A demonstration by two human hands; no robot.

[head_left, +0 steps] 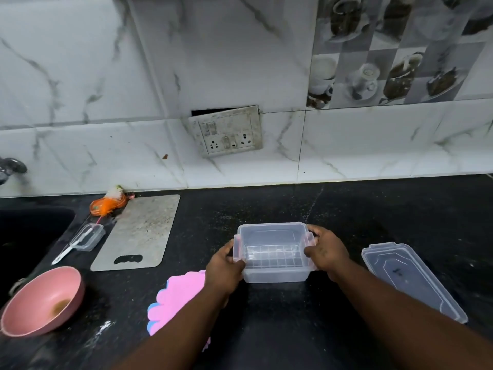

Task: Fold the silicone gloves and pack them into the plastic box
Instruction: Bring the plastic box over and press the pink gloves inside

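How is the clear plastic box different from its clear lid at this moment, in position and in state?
The plastic box is gripped at its two ends by the left hand and the right hand; the lid lies untouched on the counter, to the box's right. The box is deep, open and empty, with a grid insert at its bottom; the lid is flat and shallow. Both are clear, colourless plastic.
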